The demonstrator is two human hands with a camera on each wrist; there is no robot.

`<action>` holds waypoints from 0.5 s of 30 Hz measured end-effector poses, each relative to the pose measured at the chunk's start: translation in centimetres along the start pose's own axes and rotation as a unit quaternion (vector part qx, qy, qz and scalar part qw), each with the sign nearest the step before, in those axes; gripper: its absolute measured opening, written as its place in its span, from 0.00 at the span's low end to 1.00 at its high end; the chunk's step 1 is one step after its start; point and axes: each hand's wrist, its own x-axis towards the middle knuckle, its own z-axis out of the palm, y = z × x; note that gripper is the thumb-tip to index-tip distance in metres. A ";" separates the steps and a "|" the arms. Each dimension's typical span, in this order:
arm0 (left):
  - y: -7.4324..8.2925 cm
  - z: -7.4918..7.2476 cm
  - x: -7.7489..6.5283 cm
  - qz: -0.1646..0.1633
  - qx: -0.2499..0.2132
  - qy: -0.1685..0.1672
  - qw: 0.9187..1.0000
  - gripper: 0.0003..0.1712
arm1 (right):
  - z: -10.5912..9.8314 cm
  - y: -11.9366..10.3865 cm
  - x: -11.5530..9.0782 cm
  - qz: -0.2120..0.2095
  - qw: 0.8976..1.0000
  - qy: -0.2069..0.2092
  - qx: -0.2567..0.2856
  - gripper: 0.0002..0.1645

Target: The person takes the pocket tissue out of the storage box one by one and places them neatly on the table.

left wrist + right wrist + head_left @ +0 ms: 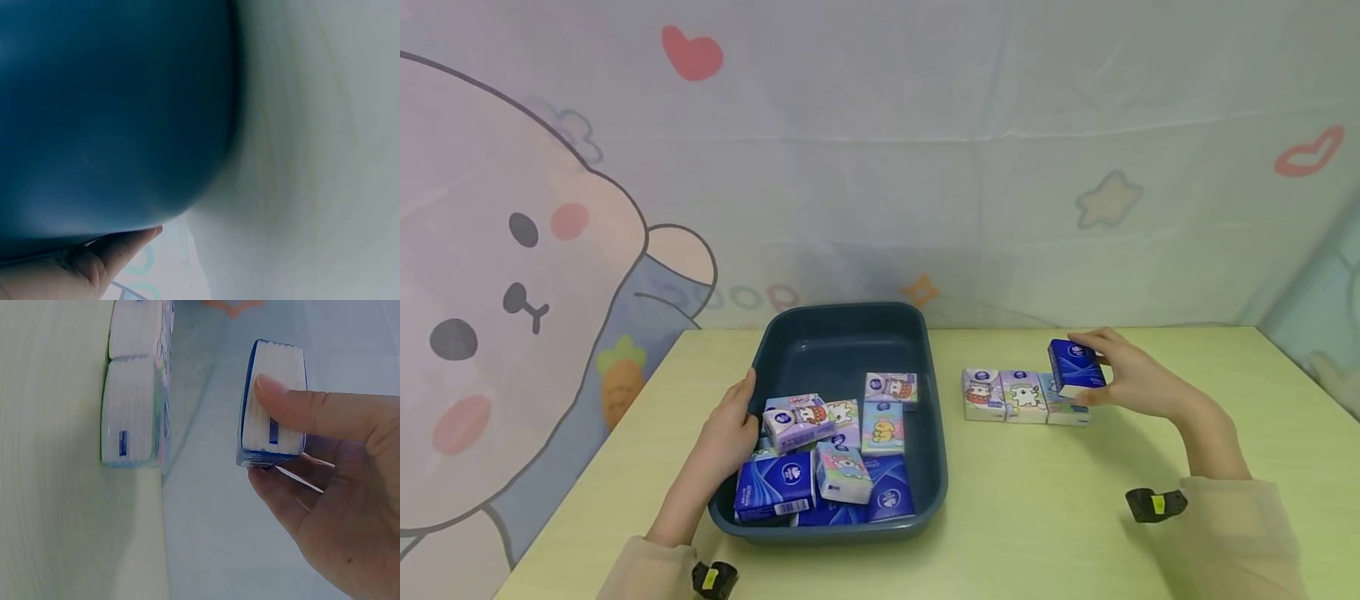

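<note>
While the right hand (pixel 1133 380) grips a blue pack (pixel 1073 365), yellow-green table (pixel 1022 492), cartoon backdrop (pixel 880 192)

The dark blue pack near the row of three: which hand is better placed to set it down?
Probably the right hand: it pinches the dark blue pack close to the row, while the left hand touches the bin's left wall.

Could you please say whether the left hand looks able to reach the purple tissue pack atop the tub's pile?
Probably yes: the purple tissue pack lies uncovered near the left hand, with only the tub's rim between.
</note>
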 end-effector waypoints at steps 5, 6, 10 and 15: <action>0.0 0.0 0.0 0.000 0.001 -0.002 1.000 0.35 | -0.2 1.3 -0.3 0.009 1.000 -0.005 0.010 0.53; 0.1 0.0 -0.1 0.001 0.000 -0.002 1.000 0.35 | -0.2 1.5 -0.4 0.009 1.000 -0.006 0.009 0.53; 0.1 -0.1 -0.1 0.001 0.000 -0.003 1.000 0.35 | -0.3 2.4 -0.8 0.012 1.000 -0.010 0.010 0.53; 0.1 -0.1 -0.1 -0.001 0.000 -0.003 1.000 0.35 | -0.1 3.5 -0.9 0.022 1.000 -0.014 0.005 0.53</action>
